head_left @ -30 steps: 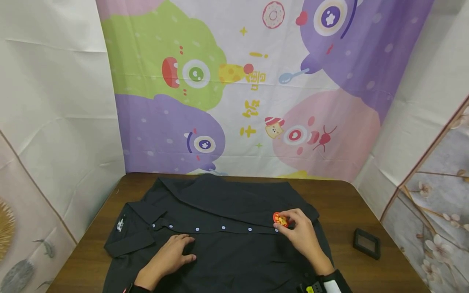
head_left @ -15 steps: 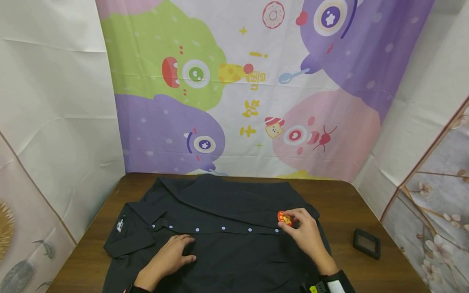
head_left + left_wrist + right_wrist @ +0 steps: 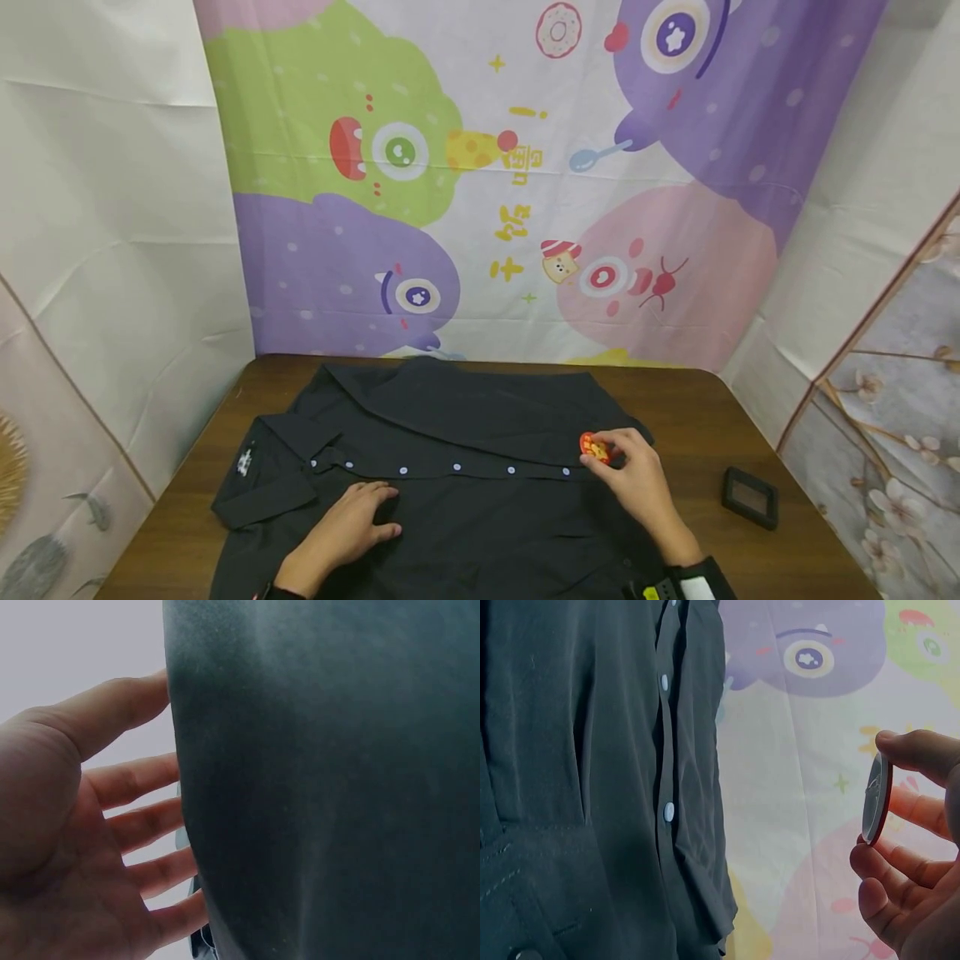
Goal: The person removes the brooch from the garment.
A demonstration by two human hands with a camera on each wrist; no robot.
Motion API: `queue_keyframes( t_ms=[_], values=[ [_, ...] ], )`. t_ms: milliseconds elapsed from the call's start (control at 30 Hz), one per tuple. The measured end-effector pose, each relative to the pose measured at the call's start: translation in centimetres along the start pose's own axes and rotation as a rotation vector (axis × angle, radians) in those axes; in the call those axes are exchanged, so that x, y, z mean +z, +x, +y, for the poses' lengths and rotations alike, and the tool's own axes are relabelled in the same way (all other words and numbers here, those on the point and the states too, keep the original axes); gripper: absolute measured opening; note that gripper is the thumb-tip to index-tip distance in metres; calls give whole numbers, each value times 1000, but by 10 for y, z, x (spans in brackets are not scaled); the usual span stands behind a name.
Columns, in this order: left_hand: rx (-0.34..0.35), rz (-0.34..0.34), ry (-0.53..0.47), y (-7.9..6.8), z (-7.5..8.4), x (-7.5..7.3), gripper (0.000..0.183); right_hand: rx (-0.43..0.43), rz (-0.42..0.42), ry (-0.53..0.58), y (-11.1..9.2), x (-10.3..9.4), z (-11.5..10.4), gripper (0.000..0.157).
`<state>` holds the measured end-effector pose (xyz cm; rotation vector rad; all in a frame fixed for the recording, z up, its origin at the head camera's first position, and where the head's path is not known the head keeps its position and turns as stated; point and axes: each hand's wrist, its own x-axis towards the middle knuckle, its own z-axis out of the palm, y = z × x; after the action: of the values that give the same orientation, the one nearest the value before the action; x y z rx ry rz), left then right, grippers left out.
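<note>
A black button-up shirt point(image 3: 465, 533) lies spread over the table, its row of pale buttons running across the middle. My right hand point(image 3: 633, 475) pinches a round red and yellow pin badge point(image 3: 595, 447) between thumb and fingers, above the shirt's right part. From the right wrist view, the badge point(image 3: 876, 799) shows its silvery back and stands on edge, apart from the cloth. With relaxed fingers, my left hand point(image 3: 348, 525) rests on the shirt below the buttons at left. Dark cloth point(image 3: 330, 780) covers its fingertips in the left wrist view.
A small black frame-like case point(image 3: 751, 498) lies on the wooden table point(image 3: 720, 417) to the right of the shirt. Behind the table hangs a cartoon-printed cloth point(image 3: 495, 317). White panels stand at both sides.
My right hand has drifted a little to the right with the badge, away from the rightmost button. My left hand and the shirt stay where they were.
</note>
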<state>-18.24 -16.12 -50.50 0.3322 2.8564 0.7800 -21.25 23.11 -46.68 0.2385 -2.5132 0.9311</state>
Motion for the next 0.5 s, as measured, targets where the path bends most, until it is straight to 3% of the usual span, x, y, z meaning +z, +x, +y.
queue_keyframes(
  t_ms=[500],
  values=[
    [-12,-14,0,1,-2,-1,49,7,26,-20,-1,-5,5,31]
  ],
)
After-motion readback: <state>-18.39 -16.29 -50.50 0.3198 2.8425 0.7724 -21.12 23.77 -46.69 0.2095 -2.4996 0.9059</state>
